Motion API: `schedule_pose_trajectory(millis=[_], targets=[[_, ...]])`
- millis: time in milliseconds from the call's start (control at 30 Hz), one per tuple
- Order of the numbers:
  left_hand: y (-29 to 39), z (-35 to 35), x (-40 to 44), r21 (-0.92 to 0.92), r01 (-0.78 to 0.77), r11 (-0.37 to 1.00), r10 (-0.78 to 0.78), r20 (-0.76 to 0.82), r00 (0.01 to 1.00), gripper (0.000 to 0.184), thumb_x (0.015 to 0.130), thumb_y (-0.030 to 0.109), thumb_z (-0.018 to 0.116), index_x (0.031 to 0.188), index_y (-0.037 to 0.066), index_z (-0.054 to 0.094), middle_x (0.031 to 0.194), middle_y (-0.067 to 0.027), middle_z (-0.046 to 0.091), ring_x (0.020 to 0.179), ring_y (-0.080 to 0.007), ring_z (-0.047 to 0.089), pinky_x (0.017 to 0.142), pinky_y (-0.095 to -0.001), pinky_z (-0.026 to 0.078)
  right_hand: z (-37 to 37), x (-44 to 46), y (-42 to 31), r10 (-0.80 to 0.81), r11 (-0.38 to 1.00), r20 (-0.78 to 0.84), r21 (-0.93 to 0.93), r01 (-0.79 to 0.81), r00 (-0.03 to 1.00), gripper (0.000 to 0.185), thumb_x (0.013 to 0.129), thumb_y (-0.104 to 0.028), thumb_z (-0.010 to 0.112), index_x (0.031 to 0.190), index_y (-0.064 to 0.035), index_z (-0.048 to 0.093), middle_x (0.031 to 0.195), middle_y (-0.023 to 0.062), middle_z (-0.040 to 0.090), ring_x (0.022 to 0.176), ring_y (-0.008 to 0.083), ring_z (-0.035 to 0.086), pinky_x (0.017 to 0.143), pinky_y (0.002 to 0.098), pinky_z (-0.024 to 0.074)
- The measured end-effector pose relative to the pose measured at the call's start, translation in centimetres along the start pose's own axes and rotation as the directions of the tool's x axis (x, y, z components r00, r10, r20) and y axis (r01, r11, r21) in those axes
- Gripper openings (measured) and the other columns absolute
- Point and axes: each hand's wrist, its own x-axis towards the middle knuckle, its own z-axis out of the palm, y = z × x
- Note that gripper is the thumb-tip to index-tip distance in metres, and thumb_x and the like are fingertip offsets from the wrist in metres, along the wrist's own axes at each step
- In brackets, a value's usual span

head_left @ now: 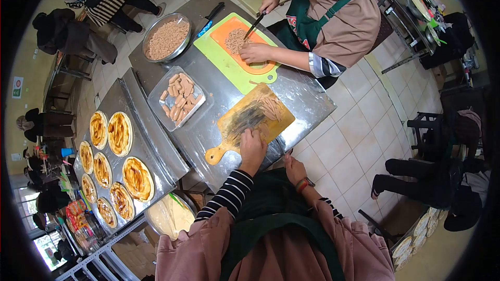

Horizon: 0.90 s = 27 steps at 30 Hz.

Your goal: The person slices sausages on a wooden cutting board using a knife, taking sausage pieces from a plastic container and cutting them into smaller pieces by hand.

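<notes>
A wooden cutting board [227, 131] with a round handle lies near the table's edge, a dark wet-looking patch in its middle. Thin strips of sausage [271, 108] are heaped at its far right end. My left hand [252, 147] rests its bunched fingertips on the board's near part; whatever they may hold is hidden. Just off the table edge, my right hand [295, 170] is closed, with a small dark part showing by its fingertips that I cannot identify. Left of the board, a clear plastic container [196, 116] holds several pieces of sausage [182, 95].
Across the table, a co-worker's hand [256, 53] steadies chopped meat while the other holds a knife [254, 26] over an orange board [222, 34] on a green board [208, 45]. A steel bowl [183, 47] holds minced meat. Sauced dough rounds [138, 178] stand at left.
</notes>
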Motion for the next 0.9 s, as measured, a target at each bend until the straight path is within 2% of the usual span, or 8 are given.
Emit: schedule_pose_trajectory(millis=[133,300,433,633,700,767,833,900], targets=[[0.1,0.1,2.6,0.046,-0.192,0.980,0.196,-0.091,0.976,0.029,0.068,0.007,0.055,0.097,0.006,0.056,0.094,-0.0102,0.050,0.093,-0.0271,0.046,0.078,-0.0372,0.040,-0.4,0.0,0.2,0.032,0.999,0.011,0.009,-0.032,0.999,0.057,0.090,-0.045,0.021,0.087,-0.0014,0.057,0.077,0.0246,0.058,0.075,0.0432,0.054,0.068,0.0503,0.0418],[-1.1,-0.5,6.0,0.084,-0.414,0.906,0.364,0.342,0.866,0.016,0.070,0.011,0.054,0.086,0.010,0.059,0.092,-0.0069,0.052,0.090,-0.0250,0.049,0.076,-0.0352,0.041,-0.3,0.2,0.9,0.030,0.999,-0.062,-0.017,-0.031,0.998,0.060,0.091,-0.047,0.019,0.076,-0.0005,0.054,0.065,0.0168,0.057,0.068,0.0365,0.056,0.065,0.0426,0.0432],[-2.2,-0.7,7.0,-0.001,-0.552,0.834,0.521,0.327,0.788,0.013,0.070,0.011,0.054,0.083,0.010,0.058,0.088,-0.0076,0.052,0.090,-0.0238,0.049,0.075,-0.0345,0.042,-0.2,0.4,0.7,0.024,0.999,-0.064,-0.037,-0.026,0.998,0.060,0.091,-0.047,0.019,0.077,-0.0007,0.054,0.066,0.0165,0.057,0.067,0.0362,0.056,0.065,0.0425,0.0432],[-3.2,-1.5,7.2,-0.035,-0.420,0.907,0.415,0.250,0.875,0.012,0.071,0.008,0.053,0.083,0.006,0.056,0.085,-0.0118,0.051,0.087,-0.0284,0.051,0.075,-0.0359,0.042,0.3,0.8,0.3,0.017,1.000,-0.017,-0.004,-0.017,1.000,0.058,0.089,-0.048,0.022,0.087,-0.0035,0.058,0.075,0.0237,0.059,0.075,0.0423,0.056,0.068,0.0505,0.0425],[-3.8,-2.0,7.0,-0.061,-0.108,0.992,0.115,0.125,0.986,0.015,0.071,0.005,0.053,0.085,0.007,0.057,0.085,-0.0097,0.051,0.089,-0.0269,0.051,0.079,-0.0383,0.041,0.6,1.2,-0.1,-0.009,1.000,-0.021,0.019,0.010,1.000,0.058,0.089,-0.048,0.022,0.086,-0.0037,0.058,0.075,0.0235,0.059,0.075,0.0421,0.056,0.068,0.0506,0.0426],[-4.9,-2.0,6.0,-0.066,-0.061,0.996,0.068,0.098,0.993,0.014,0.071,0.005,0.056,0.085,0.005,0.055,0.085,-0.0118,0.050,0.088,-0.0285,0.051,0.078,-0.0387,0.042,1.7,2.1,0.0,-0.003,1.000,-0.007,0.009,0.003,1.000,0.057,0.089,-0.048,0.023,0.086,-0.0037,0.058,0.076,0.0239,0.059,0.076,0.0426,0.056,0.069,0.0506,0.0426],[-4.9,-2.3,4.6,0.029,0.049,0.998,-0.044,-0.136,0.990,0.015,0.071,0.008,0.059,0.085,0.004,0.055,0.085,-0.0140,0.048,0.088,-0.0296,0.050,0.076,-0.0373,0.043,2.5,3.0,-0.6,-0.001,1.000,0.003,0.000,0.001,1.000,0.056,0.089,-0.048,0.023,0.087,-0.0036,0.058,0.077,0.0243,0.059,0.076,0.0431,0.055,0.069,0.0506,0.0426],[-4.8,-1.7,3.4,0.020,0.050,0.999,-0.045,-0.204,0.978,0.016,0.072,0.012,0.062,0.082,0.002,0.056,0.079,-0.0157,0.052,0.080,-0.0313,0.053,0.071,-0.0381,0.044,3.4,3.4,-1.2,-0.005,1.000,-0.059,-0.016,0.004,0.998,0.057,0.090,-0.046,0.023,0.078,-0.0011,0.056,0.068,0.0168,0.059,0.071,0.0373,0.057,0.065,0.0429,0.0433]])
